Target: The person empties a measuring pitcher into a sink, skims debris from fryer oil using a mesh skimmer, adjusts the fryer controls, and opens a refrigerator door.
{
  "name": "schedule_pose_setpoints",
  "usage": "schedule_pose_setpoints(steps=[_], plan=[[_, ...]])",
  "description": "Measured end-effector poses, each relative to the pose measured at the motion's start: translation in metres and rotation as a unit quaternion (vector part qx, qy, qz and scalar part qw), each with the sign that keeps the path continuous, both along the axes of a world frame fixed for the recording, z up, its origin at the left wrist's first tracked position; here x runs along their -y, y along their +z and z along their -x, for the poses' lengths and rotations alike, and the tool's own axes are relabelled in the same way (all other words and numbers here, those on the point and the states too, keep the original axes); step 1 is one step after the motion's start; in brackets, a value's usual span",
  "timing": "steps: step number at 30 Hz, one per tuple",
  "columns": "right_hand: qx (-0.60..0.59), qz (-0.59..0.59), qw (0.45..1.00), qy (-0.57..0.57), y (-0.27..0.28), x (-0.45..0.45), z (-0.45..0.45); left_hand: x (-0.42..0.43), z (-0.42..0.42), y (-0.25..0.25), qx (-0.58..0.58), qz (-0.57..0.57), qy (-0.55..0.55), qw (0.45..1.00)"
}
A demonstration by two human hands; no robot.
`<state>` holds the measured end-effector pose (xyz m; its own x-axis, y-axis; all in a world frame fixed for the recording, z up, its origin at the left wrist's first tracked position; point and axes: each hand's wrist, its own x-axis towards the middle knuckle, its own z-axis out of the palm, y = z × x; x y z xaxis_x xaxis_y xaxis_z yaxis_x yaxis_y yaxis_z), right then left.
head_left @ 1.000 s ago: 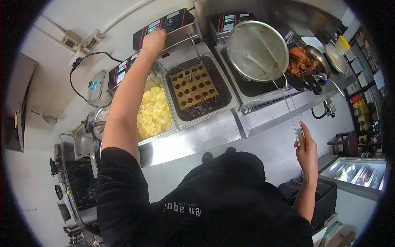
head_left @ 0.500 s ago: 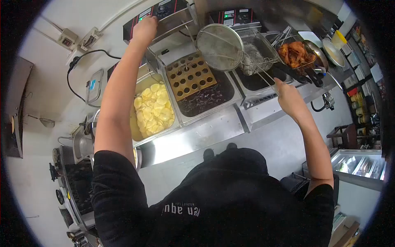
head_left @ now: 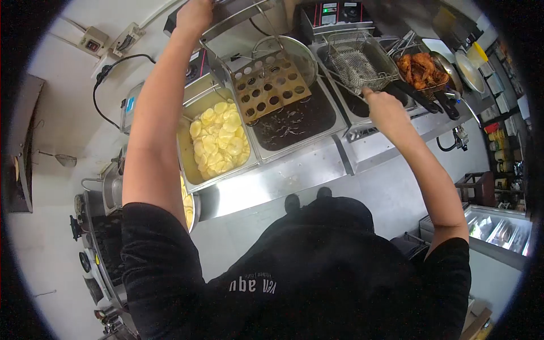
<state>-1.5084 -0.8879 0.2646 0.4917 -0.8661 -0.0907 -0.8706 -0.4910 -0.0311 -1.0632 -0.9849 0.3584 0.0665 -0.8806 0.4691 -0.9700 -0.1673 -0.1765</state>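
My left hand (head_left: 194,16) is closed over the edge of the left fryer's control head (head_left: 226,10), at the top of the view. From the head's metal brackets hangs a brown perforated plate (head_left: 272,85), tilted up over the dark oil (head_left: 297,127) of the middle vat. My right hand (head_left: 388,110) grips the thin handle of a round mesh skimmer (head_left: 305,55). The skimmer's disc is partly hidden behind the plate. Left of the oil, a vat holds many pale yellow round slices (head_left: 221,141) in liquid.
A wire fry basket (head_left: 360,62) rests over the right vat. Beyond it another basket holds browned fried pieces (head_left: 420,71). The second fryer's control box (head_left: 334,17) stands behind. A black power cord (head_left: 102,107) runs along the left wall. A steel ledge (head_left: 272,181) fronts the vats.
My left hand has moved up with the control head, and the perforated plate has risen and tilted. The skimmer has gone behind the plate, with my right hand shifting slightly left.
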Motion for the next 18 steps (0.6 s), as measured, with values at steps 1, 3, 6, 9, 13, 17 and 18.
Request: schedule_pose_setpoints(steps=[1,3,6,9,13,17,18], plan=[[-0.006,0.016,1.000,0.007,0.001,-0.003,0.001,0.003,-0.001,0.000,0.004,0.021,0.000,1.000],[-0.017,0.037,0.999,0.028,0.004,-0.005,0.003,-0.001,0.006,0.011,0.016,0.011,-0.008,1.000],[-0.035,0.061,0.996,0.052,-0.006,-0.003,0.001,-0.007,0.015,0.020,0.015,0.015,-0.005,1.000],[-0.062,0.110,0.988,0.091,-0.016,0.003,-0.014,0.005,0.001,0.014,0.063,0.049,-0.038,0.996],[-0.045,0.157,0.978,0.130,-0.043,0.036,-0.017,0.001,0.014,0.018,0.055,0.080,-0.047,0.994],[-0.081,0.057,0.985,0.142,-0.032,0.060,0.003,0.003,0.020,0.025,0.053,0.076,-0.034,0.995],[-0.074,0.056,0.983,0.161,-0.027,0.061,0.007,0.002,0.025,0.028,0.051,0.070,-0.029,0.996]])
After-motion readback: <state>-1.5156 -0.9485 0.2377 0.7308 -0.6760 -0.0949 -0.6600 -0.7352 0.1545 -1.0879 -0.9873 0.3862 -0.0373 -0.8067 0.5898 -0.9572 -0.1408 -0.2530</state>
